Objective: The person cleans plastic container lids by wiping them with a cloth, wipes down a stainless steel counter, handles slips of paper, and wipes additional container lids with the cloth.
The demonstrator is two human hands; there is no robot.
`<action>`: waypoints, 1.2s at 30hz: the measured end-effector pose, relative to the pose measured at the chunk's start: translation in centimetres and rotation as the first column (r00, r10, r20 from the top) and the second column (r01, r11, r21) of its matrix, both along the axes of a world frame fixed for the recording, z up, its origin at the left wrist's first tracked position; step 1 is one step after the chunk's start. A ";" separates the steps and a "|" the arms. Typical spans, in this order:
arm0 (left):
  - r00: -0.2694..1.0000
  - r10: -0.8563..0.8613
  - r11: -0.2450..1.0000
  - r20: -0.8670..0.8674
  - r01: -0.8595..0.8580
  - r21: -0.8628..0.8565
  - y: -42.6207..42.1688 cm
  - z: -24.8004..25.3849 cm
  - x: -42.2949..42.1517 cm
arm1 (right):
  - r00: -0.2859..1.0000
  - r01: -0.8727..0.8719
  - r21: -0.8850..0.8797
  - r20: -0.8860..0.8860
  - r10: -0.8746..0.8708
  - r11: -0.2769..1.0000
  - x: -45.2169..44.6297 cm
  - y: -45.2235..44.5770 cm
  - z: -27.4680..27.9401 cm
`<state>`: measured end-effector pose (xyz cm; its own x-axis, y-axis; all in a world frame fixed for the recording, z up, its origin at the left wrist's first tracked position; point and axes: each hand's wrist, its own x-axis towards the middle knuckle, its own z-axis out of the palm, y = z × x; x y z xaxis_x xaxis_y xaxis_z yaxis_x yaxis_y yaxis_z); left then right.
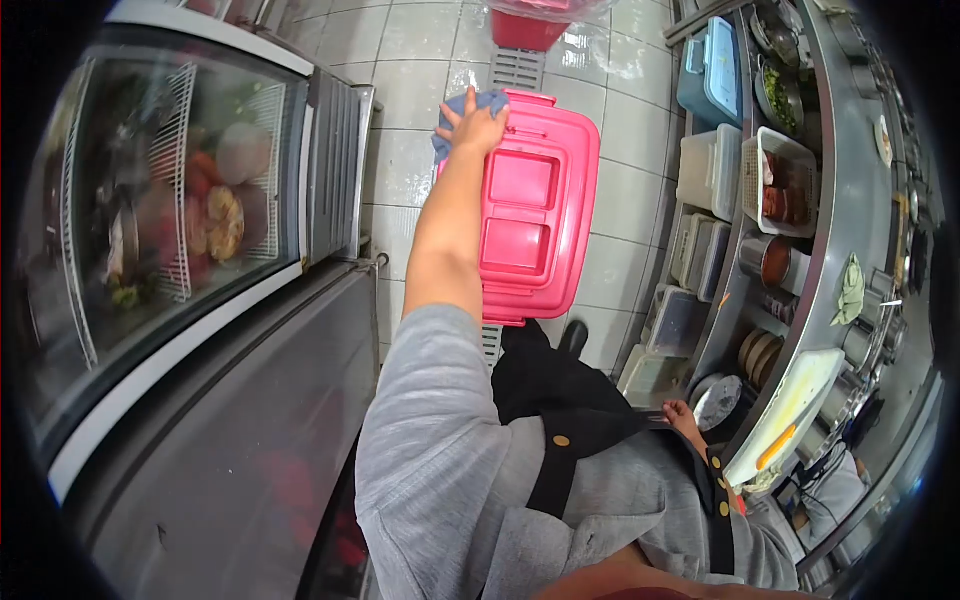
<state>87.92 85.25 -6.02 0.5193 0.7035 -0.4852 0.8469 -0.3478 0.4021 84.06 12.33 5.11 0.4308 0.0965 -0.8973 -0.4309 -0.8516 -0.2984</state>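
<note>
My left hand (475, 128) reaches far forward, fingers spread over a blue-grey cloth (443, 146). It presses the cloth against the near-left corner of a bright pink plastic lid (570, 210) with two recessed panels. Whether a container sits under the lid, I cannot tell. My right hand (684, 420) is back by my waist at the right, its fingers curled near the edge of my black apron (610, 435) and the shelving. What it holds, if anything, is too small to make out.
A glass-door fridge (190, 180) lines the left. Steel shelves on the right carry a blue tub (712, 75), a white basket (780, 185), several plastic boxes and a white cutting board (785, 420). A red bin (527, 30) and a floor drain (517, 70) lie ahead on wet tiles.
</note>
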 end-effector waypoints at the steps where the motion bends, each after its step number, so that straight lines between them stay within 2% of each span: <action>1: 1.000 -0.011 1.000 -0.010 0.011 -0.015 -0.3 -0.5 -0.2 | 1.000 -0.013 0.042 0.011 0.012 0.999 -0.2 0.0 0.0; 3: 0.977 -0.080 0.993 0.199 0.060 0.106 -0.8 -0.6 -2.5 | 0.998 0.055 -0.014 -0.030 -0.055 0.998 0.1 0.6 0.9; 5: 0.948 -0.054 0.989 0.313 0.008 0.148 -3.3 -2.0 -7.6 | 0.990 0.132 -0.024 -0.050 -0.134 0.991 0.4 1.9 0.8; 6: 0.929 0.032 0.980 0.368 -0.102 0.173 -6.0 -2.7 -11.0 | 0.989 0.131 -0.018 -0.061 -0.132 0.991 0.6 1.9 0.1; 7: 0.927 0.053 0.986 0.372 -0.109 0.130 -9.1 -1.0 -14.9 | 0.995 0.092 0.017 -0.045 -0.091 0.996 1.1 1.7 -0.6; 8: 0.934 -0.022 0.984 0.356 -0.043 0.172 -11.9 -2.1 -18.9 | 0.998 0.054 0.052 -0.025 -0.052 0.997 1.4 1.8 -1.1; 9: 0.952 0.006 0.993 0.307 -0.042 0.109 -14.5 -0.5 -21.9 | 1.000 0.020 0.050 0.001 -0.020 0.999 2.1 2.5 -1.3; 10: 0.966 0.031 0.998 0.256 -0.043 0.044 -15.9 0.7 -23.6 | 1.000 0.024 0.055 -0.001 -0.024 0.998 2.8 3.0 -1.4; 11: 0.966 0.027 0.998 0.256 -0.041 0.048 -15.4 0.8 -23.3 | 0.996 0.073 0.043 -0.063 -0.070 0.996 3.7 3.6 -1.5; 12: 0.955 0.120 0.992 0.272 -0.126 0.007 -14.5 0.4 -22.3 | 0.987 0.116 0.028 -0.118 -0.112 0.993 4.8 4.4 -1.5; 13: 0.934 0.215 0.976 0.286 -0.212 -0.041 -13.6 -0.3 -21.0 | 0.993 0.056 0.048 -0.103 -0.051 0.997 5.6 4.9 -1.6; 15: 0.928 0.201 0.973 0.313 -0.226 0.047 -8.7 -4.4 -16.3 | 0.998 0.031 0.059 -0.063 -0.027 0.998 7.3 6.2 -1.4; 16: 0.953 0.074 0.989 0.295 -0.107 0.099 -6.0 -2.6 -12.3 | 0.999 0.006 0.062 -0.035 -0.004 0.998 8.1 6.6 -1.3; 17: 0.967 -0.025 0.974 0.254 -0.034 0.224 -3.5 -3.6 -9.1 | 0.999 0.011 0.048 -0.037 -0.009 0.999 9.0 7.0 -0.9; 19: 0.963 0.041 0.969 0.267 -0.103 0.224 -0.4 -2.8 -3.0 | 1.000 -0.014 0.045 0.012 0.013 0.999 10.5 7.7 -0.2; 21: 0.998 0.019 0.984 0.057 -0.029 0.175 -1.0 2.3 2.1 | 0.999 0.007 0.045 0.032 -0.009 0.999 11.3 8.8 1.0; 23: 0.978 -0.204 0.960 -0.034 0.207 0.188 -3.9 0.2 6.6 | 0.999 -0.025 0.068 0.047 0.022 0.997 11.9 8.2 0.6; 25: 0.888 -0.459 0.873 0.007 0.450 0.187 -8.9 -0.2 10.1 | 0.998 -0.045 0.111 0.053 0.039 0.993 12.2 8.1 0.3; 27: 0.806 -0.591 0.797 0.043 0.575 0.185 -12.2 0.4 12.0 | 0.996 -0.074 0.128 0.050 0.068 0.989 12.4 7.8 0.3; 30: 0.772 -0.626 0.775 0.107 0.601 0.196 -9.2 -1.8 10.5 | 0.996 -0.078 0.136 0.042 0.073 0.988 12.9 7.2 1.1; 31: 0.817 -0.573 0.806 0.069 0.545 0.231 -7.0 -2.0 9.0 | 0.998 -0.053 0.131 0.041 0.048 0.990 13.0 7.1 1.2; 32: 0.933 -0.339 0.930 0.119 0.313 0.193 -4.5 -3.0 6.8 | 0.999 -0.043 0.134 0.029 0.040 0.990 12.9 6.5 1.0; 33: 0.913 -0.284 0.921 0.292 0.175 0.348 -1.2 -7.2 4.2 | 0.999 -0.041 0.073 0.021 0.040 0.996 12.8 5.5 0.7; 34: 0.949 -0.257 0.911 0.183 0.175 0.373 0.8 -4.6 2.0 | 0.999 -0.041 0.015 0.021 0.041 0.999 12.9 4.5 0.0; 36: 0.989 -0.139 0.963 0.052 0.123 0.240 2.6 -2.7 0.1 | 1.000 0.003 0.042 0.004 -0.003 0.999 11.8 2.5 -1.4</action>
